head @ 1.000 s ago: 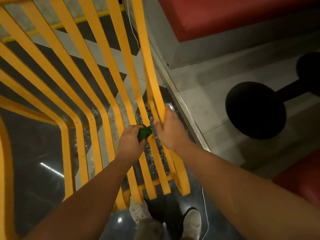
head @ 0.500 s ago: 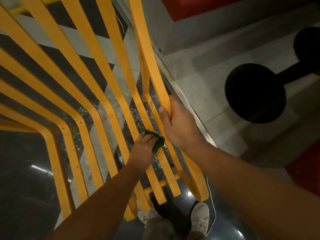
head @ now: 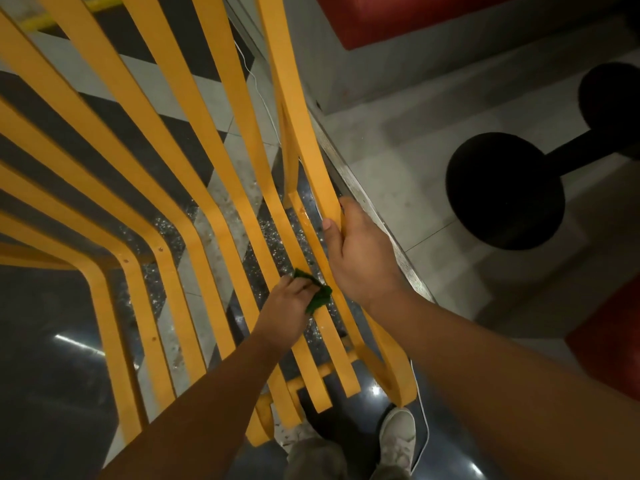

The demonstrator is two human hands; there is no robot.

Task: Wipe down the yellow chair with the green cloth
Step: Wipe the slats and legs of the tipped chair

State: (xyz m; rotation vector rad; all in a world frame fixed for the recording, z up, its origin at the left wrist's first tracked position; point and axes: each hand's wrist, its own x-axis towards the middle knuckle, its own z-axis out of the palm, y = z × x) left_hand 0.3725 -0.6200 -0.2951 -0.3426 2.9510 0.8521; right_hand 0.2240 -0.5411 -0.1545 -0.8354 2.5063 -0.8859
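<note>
Head view looks down thru the chair [head: 292, 98]: long yellow slats run from the top of the pic toward the person's feet. L hand [head: 287, 306] is low centre, fingers curled round the cloth [head: 320, 296], a small dark-green wad that sticks out on the side nearest the other hand. It presses the cloth onto a slat twd the right side of the chair, just beside the R wrist. Most of the cloth is hidden in the fist, so can't tell how it's folded. R hand [head: 363, 251] is higher & further right, wrapped on the outermost right slat: thumb lies on the inner edge, fingers go round the far edge & are mostly out of sight. The 2 hands are near each other but not touching. Both forearms are bare & come in from the bottom of the pic. Under the slats the floor [head: 45, 341] is dark & glossy w/ light spots, plus grey & speckled bands. A metal strip [head: 410, 268] runs diagonally just right of the R hand, w/ pale tiles beyond. On those tiles stands a black stool [head: 505, 192], well apart from the chair. Red seat [head: 415, 15] at top right. A white shoe [head: 398, 433] shows at the bottom, w/ a thin white cable [head: 426, 431] just beside it.
</note>
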